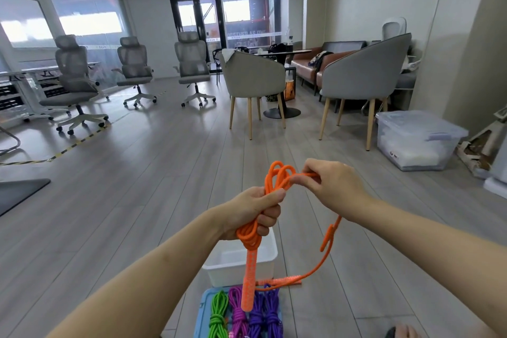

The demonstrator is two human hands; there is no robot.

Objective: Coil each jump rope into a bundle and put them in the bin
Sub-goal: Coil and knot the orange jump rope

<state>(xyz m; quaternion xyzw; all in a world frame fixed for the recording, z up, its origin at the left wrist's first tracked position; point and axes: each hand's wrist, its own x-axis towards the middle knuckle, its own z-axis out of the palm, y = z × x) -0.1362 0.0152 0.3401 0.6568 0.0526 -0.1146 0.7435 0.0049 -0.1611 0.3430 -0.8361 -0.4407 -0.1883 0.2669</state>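
Nearest on the floor, a blue tray (204, 310) holds coiled green rope (218, 315) and purple ropes (263, 315); beyond it sits the white bin (267, 261). Above, the left hand (255, 211) grips the orange jump rope (274, 178) bundle while the right hand (333, 184) pinches its strand.

Office lounge, mesh swivel chairs (74, 74), glass partitions (82, 22), meeting table (282, 53)

Two bare forearms, left hand (253, 210) and right hand (333, 186) (no sleeves, rings or watch)
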